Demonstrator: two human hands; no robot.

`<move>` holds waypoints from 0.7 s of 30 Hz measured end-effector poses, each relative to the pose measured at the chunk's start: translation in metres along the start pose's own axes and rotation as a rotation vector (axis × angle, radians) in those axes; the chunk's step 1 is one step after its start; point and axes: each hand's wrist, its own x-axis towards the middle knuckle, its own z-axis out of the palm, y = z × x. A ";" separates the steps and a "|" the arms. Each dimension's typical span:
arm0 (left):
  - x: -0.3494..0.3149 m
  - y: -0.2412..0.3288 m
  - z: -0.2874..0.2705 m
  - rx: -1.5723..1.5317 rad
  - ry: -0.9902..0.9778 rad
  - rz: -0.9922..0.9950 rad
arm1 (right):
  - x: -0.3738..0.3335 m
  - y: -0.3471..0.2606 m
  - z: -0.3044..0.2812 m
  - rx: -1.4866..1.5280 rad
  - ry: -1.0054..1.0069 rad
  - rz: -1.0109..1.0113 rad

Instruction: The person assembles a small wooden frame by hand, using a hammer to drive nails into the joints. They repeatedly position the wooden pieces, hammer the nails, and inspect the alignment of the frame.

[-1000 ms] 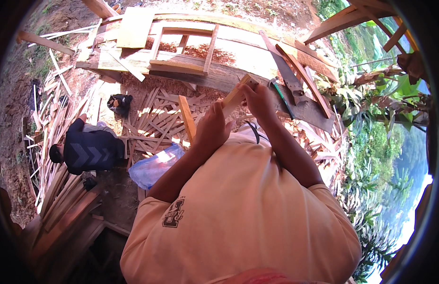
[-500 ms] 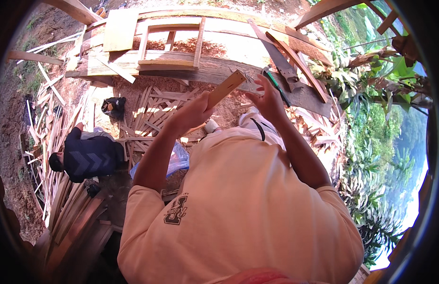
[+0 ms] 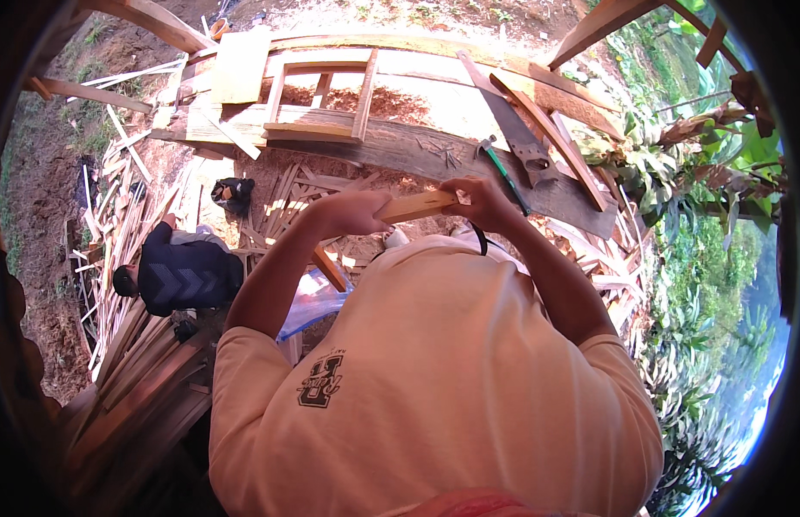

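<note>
Between your two hands, just in front of your waist, a short wooden block [image 3: 417, 205] runs crosswise, its right end slightly higher in view. Your left hand [image 3: 357, 213] is partly curled about the left end, some fingers fairly straight; your right hand [image 3: 482, 204] has the other end pinched between thumb and bent fingers.

Beyond the block runs the near edge of the plank workbench [image 3: 378, 142], which your right hand overlaps in view. You have a gap between the wooden frame [image 3: 362, 103] and the loose nails [image 3: 441, 153] on the bench top. To the right, the claw hammer [image 3: 507, 179] points its handle back toward your right forearm, and the handsaw [image 3: 501, 110] slants beyond it, alongside a narrow plank [image 3: 550, 142].

Your block is pale, straight-sided timber; the bench is greyer and rough-grained. The frame is rectangular, the hammer's grip green, the saw blade long, tapered and dull. Left of you, thin offcuts [image 3: 283, 200] lie crisscrossed on the ground near a crumpled, clear plastic bag [image 3: 312, 306].
</note>
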 end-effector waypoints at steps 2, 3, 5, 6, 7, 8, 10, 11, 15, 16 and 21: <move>0.017 -0.005 0.040 0.020 0.211 0.080 | -0.006 0.029 0.010 0.092 -0.049 0.134; 0.026 -0.002 0.058 0.028 0.319 0.117 | -0.011 0.055 0.022 0.192 -0.089 0.172; 0.046 0.016 0.086 0.188 0.431 -0.016 | -0.013 0.100 0.033 0.380 -0.166 0.240; 0.060 0.013 0.105 0.238 0.461 -0.050 | -0.009 0.107 0.029 0.400 -0.226 0.262; 0.071 0.009 0.122 0.289 0.480 -0.080 | -0.009 0.113 0.029 0.423 -0.285 0.291; 0.081 0.001 0.136 0.295 0.520 -0.082 | -0.008 0.118 0.029 0.446 -0.344 0.321; 0.093 -0.007 0.149 0.260 0.457 -0.057 | -0.016 0.136 0.041 0.511 -0.450 0.387; 0.095 -0.011 0.157 0.237 0.424 -0.045 | -0.020 0.143 0.051 0.506 -0.428 0.451; 0.101 -0.016 0.171 0.209 0.416 -0.066 | -0.016 0.149 0.053 0.432 -0.501 0.391; 0.102 -0.016 0.170 0.148 0.390 -0.094 | -0.017 0.144 0.053 0.417 -0.497 0.405; 0.117 -0.043 0.167 -0.004 0.338 -0.251 | -0.008 0.167 0.059 0.174 -0.171 0.411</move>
